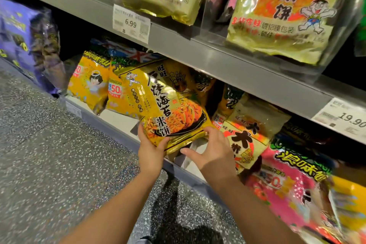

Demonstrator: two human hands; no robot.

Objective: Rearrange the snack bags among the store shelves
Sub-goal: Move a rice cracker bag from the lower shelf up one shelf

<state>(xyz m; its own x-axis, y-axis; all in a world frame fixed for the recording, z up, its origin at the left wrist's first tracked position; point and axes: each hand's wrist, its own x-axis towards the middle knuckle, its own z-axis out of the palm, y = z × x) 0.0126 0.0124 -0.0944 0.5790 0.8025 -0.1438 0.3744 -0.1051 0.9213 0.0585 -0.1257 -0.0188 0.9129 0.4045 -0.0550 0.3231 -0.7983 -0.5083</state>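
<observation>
Two bare arms reach out from close by. The left hand (150, 147) grips the bottom left corner of the bag (168, 101), a yellow one, with the thumb on the front. The right hand (213, 151) holds the bottom right corner, fingers curled over the edge, thumb poking out below. Both hands are at the near end. The bag's long side points up and away from them, leaning left. Its top sits among other bags on the lower shelf (118, 118). I think pushing forward would slide it in. Above is the upper shelf (198, 49).

yellow-gold snack bag (168, 105), pink bag (285, 186), purple bag (21, 39)
</observation>
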